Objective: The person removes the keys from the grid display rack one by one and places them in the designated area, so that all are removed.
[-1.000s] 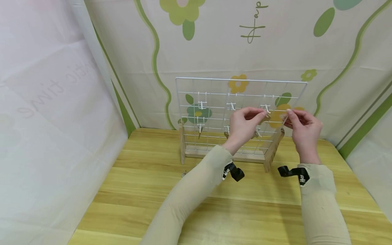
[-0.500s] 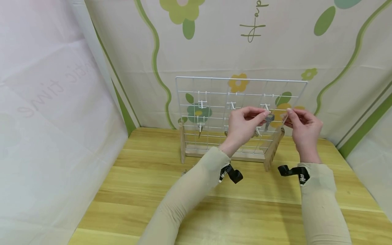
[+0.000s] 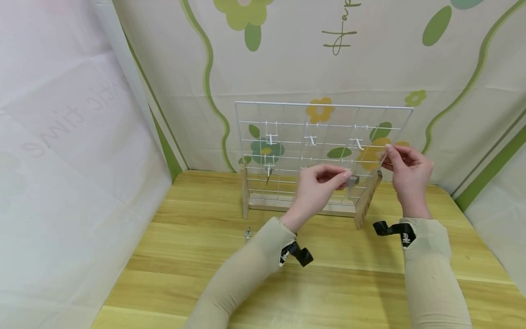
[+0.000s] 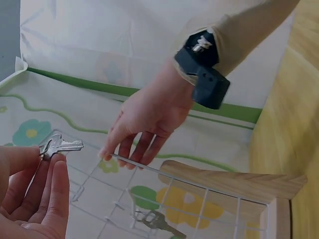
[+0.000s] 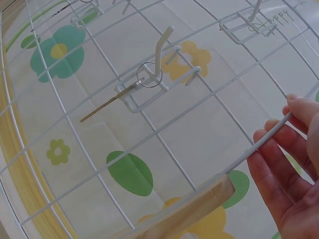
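My left hand (image 3: 314,192) pinches a silver key (image 4: 61,145) by its ring end, in front of the lower right of a white wire grid (image 3: 324,106). In the head view that held key (image 3: 352,180) points downward. My right hand (image 3: 411,176) grips the grid's right edge between thumb and fingers. Another key (image 4: 157,221) hangs from a hook on the grid in the left wrist view. The right wrist view shows a hanging key (image 5: 109,103) with its ring round a white hook (image 5: 163,50). The upper right hook (image 3: 357,144) bears no key.
The grid stands in a wooden base (image 3: 363,203) on a wood-grain table (image 3: 328,274). A small metal key-like item (image 3: 247,234) lies on the table beside the left forearm. Two further upper hooks (image 3: 270,138) and a lower left hook with a key (image 3: 268,173) show.
My left hand has moved down and slightly left with the key, away from the upper right hook. My right hand has stayed on the grid's edge.
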A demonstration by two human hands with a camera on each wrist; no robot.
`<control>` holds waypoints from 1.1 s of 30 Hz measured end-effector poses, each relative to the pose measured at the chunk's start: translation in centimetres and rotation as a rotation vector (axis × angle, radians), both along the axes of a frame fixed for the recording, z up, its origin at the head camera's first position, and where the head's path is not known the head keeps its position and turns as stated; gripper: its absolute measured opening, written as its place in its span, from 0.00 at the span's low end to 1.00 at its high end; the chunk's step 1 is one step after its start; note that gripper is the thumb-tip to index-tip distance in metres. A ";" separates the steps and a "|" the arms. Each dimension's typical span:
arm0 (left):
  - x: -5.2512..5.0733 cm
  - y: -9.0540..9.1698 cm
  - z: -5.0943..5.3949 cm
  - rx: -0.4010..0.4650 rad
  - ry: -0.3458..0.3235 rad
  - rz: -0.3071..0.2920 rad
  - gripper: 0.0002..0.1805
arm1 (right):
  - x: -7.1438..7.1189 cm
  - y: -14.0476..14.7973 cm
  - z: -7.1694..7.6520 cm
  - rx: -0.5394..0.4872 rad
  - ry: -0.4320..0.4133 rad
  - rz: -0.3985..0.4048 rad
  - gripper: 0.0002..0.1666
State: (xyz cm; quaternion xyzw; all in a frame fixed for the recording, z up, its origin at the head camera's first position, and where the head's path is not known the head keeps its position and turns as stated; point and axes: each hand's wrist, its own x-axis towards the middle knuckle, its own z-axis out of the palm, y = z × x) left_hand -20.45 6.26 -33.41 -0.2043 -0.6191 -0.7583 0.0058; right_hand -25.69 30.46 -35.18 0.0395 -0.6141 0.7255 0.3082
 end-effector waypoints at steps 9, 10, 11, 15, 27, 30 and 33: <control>1.5 -3.0 -6.1 -0.067 -0.092 0.043 0.04 | 0.0 0.0 0.0 -0.005 0.003 -0.002 0.19; 1.6 -3.3 -6.7 -0.071 -0.100 0.043 0.04 | 0.0 0.0 0.1 -0.005 0.005 -0.006 0.19; 1.7 -3.6 -7.3 -0.071 -0.111 0.043 0.04 | 0.1 0.0 0.1 -0.004 0.004 -0.010 0.19; 2.0 -4.7 -9.6 -0.101 -0.164 0.048 0.04 | 0.1 0.0 0.1 -0.001 -0.009 -0.012 0.19; 2.8 -7.8 -15.6 -0.225 -0.280 0.055 0.05 | -0.1 -0.1 -0.1 -0.009 -0.005 -0.018 0.18; 2.8 -8.1 -16.8 -0.239 -0.309 0.071 0.05 | 0.0 -0.1 -0.1 -0.010 -0.019 -0.019 0.19; 2.7 -8.1 -17.6 -0.264 -0.328 0.092 0.05 | 0.0 -0.1 0.0 -0.005 -0.026 -0.021 0.19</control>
